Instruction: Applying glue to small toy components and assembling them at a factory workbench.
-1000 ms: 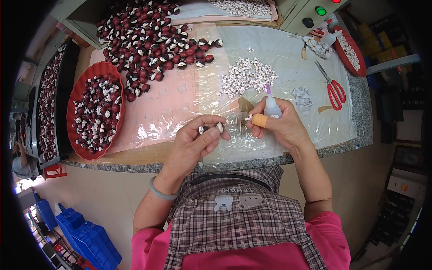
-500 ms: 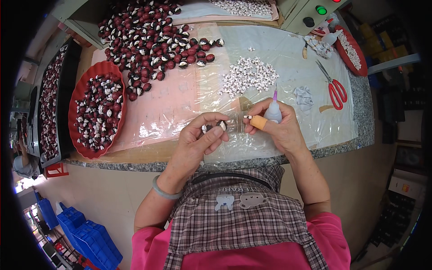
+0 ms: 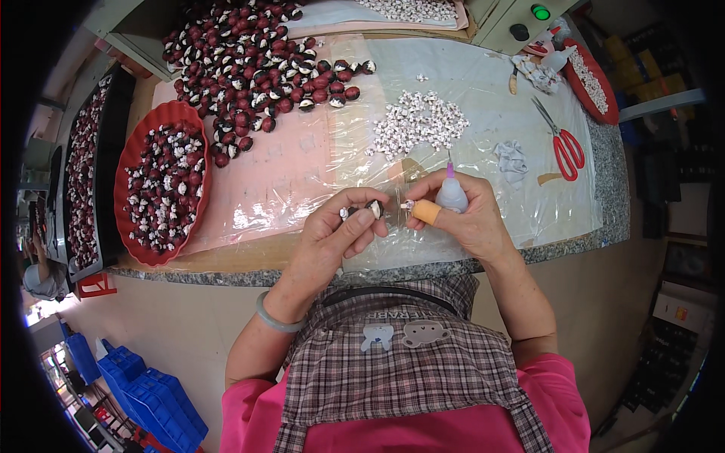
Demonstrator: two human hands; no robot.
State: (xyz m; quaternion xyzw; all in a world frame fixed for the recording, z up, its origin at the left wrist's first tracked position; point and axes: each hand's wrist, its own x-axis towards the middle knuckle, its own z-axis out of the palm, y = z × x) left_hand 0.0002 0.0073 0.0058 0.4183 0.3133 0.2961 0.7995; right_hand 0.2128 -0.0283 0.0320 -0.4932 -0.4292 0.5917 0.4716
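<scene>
My left hand [image 3: 332,230] is closed on a small black-and-white ball [image 3: 375,209], pinched between thumb and fingers. A second piece with a white part [image 3: 344,214] shows among the same fingers. Just to the right, my right hand [image 3: 461,215] pinches a tiny white piece [image 3: 408,204] with dark marks; an orange cover [image 3: 427,212] wraps a digit. That hand also keeps a translucent squeeze bottle [image 3: 452,195] with a purple needle tip, pointing up and away. The two hands are close together over the plastic-covered table, a small gap between them.
Many dark red, black and white balls [image 3: 257,75] lie at the back left; more fill a red scalloped tray [image 3: 195,219]. White pieces are heaped [image 3: 419,124] beyond my right hand. Red-handled scissors [image 3: 566,155], a crumpled cloth [image 3: 511,160] and a red dish [image 3: 574,68] are on the right.
My right hand's fingertips have shifted slightly left toward the ball, and the small white piece is turned differently. The bottle has moved a little left and nearer. My left hand is almost still.
</scene>
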